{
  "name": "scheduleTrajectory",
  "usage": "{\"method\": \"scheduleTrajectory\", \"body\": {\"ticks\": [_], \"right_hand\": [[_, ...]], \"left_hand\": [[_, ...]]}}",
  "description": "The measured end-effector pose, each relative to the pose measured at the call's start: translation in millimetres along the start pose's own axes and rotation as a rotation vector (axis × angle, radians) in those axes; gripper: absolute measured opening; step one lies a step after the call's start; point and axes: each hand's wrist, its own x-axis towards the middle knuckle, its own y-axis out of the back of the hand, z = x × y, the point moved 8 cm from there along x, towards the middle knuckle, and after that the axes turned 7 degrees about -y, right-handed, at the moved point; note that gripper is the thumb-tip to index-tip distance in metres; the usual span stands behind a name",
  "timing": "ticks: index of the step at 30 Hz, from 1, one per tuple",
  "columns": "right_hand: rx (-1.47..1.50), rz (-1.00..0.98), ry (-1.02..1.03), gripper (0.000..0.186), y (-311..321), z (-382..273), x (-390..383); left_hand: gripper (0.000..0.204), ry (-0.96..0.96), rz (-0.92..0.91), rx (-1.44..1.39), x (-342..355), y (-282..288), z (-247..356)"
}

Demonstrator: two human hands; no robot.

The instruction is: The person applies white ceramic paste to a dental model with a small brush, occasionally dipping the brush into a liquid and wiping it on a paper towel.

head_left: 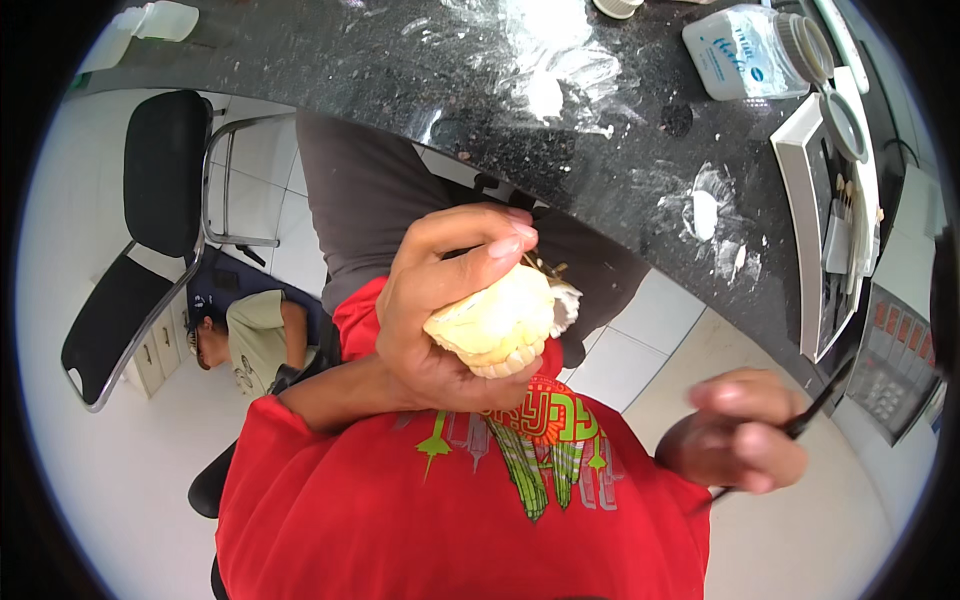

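Observation:
My left hand (440, 290) is closed around a yellowish dental cast (492, 318), held up in front of my red shirt. A row of moulded teeth runs along the cast's lower edge. Behind it show a whitish piece (566, 306) and some brassy metal, partly hidden by the cast and my fingers. My right hand (740, 432), smeared by motion, is off to the right with its fingers closed on a slim dark tool (825, 400). The tool's tip is too blurred to make out, and it is apart from the cast.
White powder (545, 95) is smeared over the dark speckled countertop (370, 70). At its right stand a white jar (735, 55) with a grey lid and an open case (800, 240) of small tools. A black chair (165, 175) and another person (265, 335) are at left.

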Motion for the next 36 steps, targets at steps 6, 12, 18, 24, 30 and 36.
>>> {"method": "scheduleTrajectory", "body": {"ticks": [6,12,18,24,30,36], "right_hand": [[0.019,-0.003,-0.32,0.039,-66,33,21],[0.092,0.057,-0.441,0.043,-83,42,-1],[0.088,0.15,-0.44,0.044,-92,40,-30],[0.034,0.171,-0.387,0.043,-92,32,-36],[0.07,0.159,-0.334,0.042,-95,30,-30],[0.205,0.164,-0.298,0.037,-86,32,-19]], "left_hand": [[0.063,0.038,-0.066,-0.228,-13,-3,1],[0.061,0.1,-0.198,-0.196,-33,-6,3],[0.061,0.144,-0.192,-0.218,-44,-4,6],[0.072,0.08,-0.363,-0.224,-48,-7,8],[0.065,0.001,-0.219,-0.159,-33,0,16],[0.066,-0.159,-0.24,0.015,-22,8,19]]}}
